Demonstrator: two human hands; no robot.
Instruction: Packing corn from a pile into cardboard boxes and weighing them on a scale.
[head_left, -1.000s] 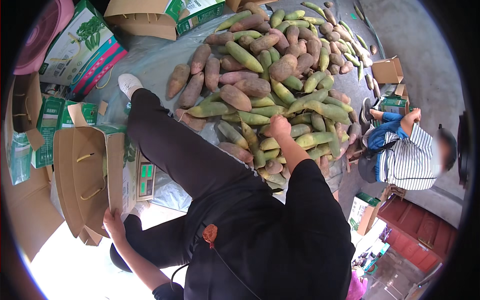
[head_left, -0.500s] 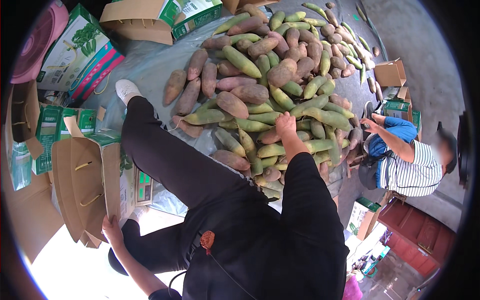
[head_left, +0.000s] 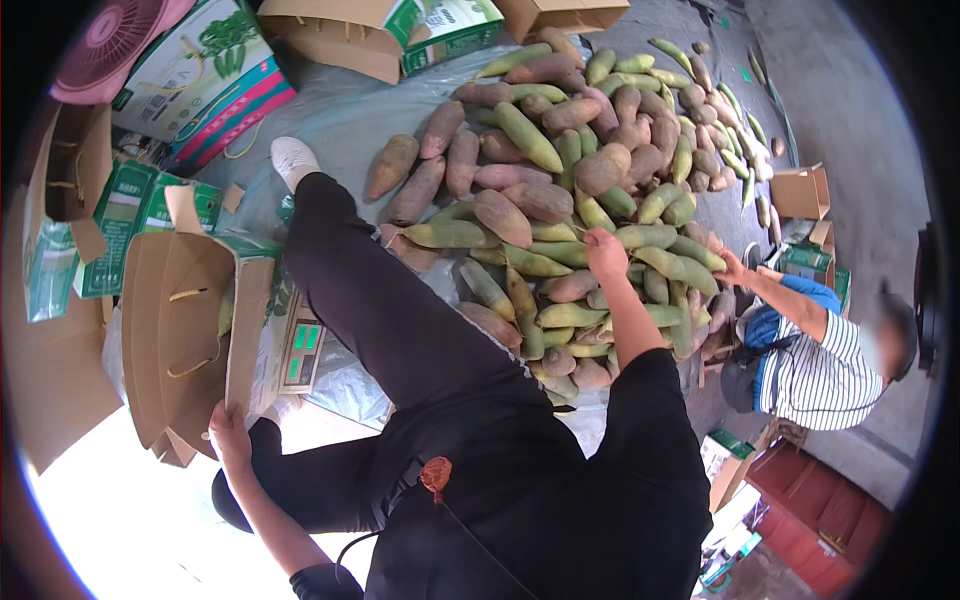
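A large heap of radishes [head_left: 520, 216], some green and some dusky pink-brown, lies on plastic sheeting in front of me. My right hand [head_left: 606, 256] reaches into the heap's middle with its fingers curled down; what they hold, if anything, is hidden. At lower left, my left hand [head_left: 231, 436] pinches the flap edge of an open cardboard box [head_left: 254, 330]. A green radish [head_left: 227, 306] shows inside that box, partly covered by the flaps. Next to the box, a scale [head_left: 303, 342] with a lit green display sits by my leg.
At the right, a person in a striped shirt [head_left: 825, 378] reaches a hand [head_left: 735, 268] to the heap's edge. Green and white cartons [head_left: 195, 75] and a pink fan [head_left: 120, 45] stand at upper left. More open boxes [head_left: 335, 35] line the far side.
The view has shifted, so the scene sits further right. The other person's hand has moved to the heap's edge. A green radish now shows in my box. My left hand keeps hold of the flap.
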